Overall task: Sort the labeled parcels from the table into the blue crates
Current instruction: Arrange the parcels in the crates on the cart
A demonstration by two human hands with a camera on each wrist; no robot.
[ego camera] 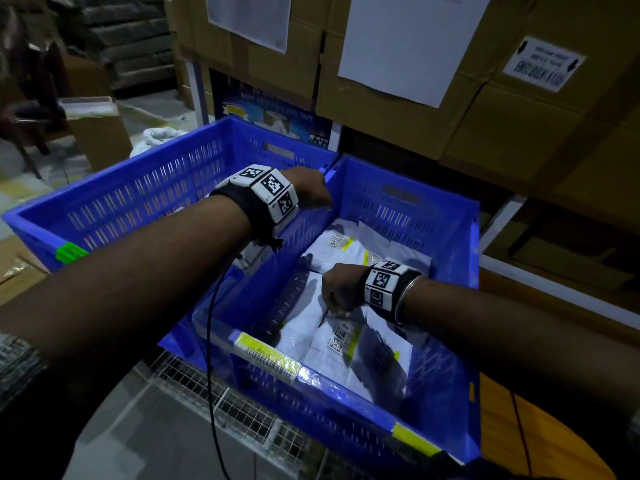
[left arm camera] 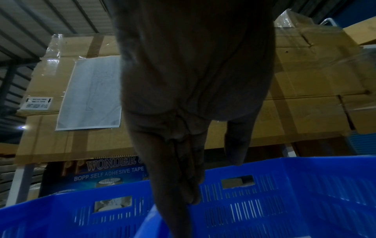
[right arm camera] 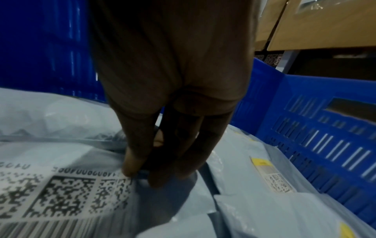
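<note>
The labeled parcel (right arm camera: 67, 182), a pale grey poly bag with a printed code block and barcode, lies flat inside the right blue crate (ego camera: 450, 358), directly under the right hand (ego camera: 337, 289). That grip is pressed together at the tips: in the right wrist view the thumb and fingertips (right arm camera: 132, 164) come down together on the parcel's top edge, just past the code label, and appear to pinch the bag's film there. Whether film is truly caught between them cannot be told.

Around the grip, more grey parcels fill the crate floor. One (ego camera: 341, 249) lies beyond the hand toward the far wall, showing a code label with a yellow strip. Another (right arm camera: 262, 173) lies just beside the fingers on the outer side, against the slotted side wall. A further one (right arm camera: 284, 215) overlaps it nearer the wrist.

The left hand (ego camera: 310, 194) hangs over the dividing rims where the two crates meet, well apart from the right grip and above it. Its fingers (left arm camera: 183, 173) are straight, held close together and pointing down, holding nothing.

The left blue crate (ego camera: 114, 202) stands touching the right one, with a green tag (ego camera: 71, 252) on its near rim. A yellow-and-white barcode sticker (ego camera: 268, 356) sits on the right crate's near rim. Stacked cardboard cartons (ego camera: 398, 109) with taped paper sheets rise behind both crates.
</note>
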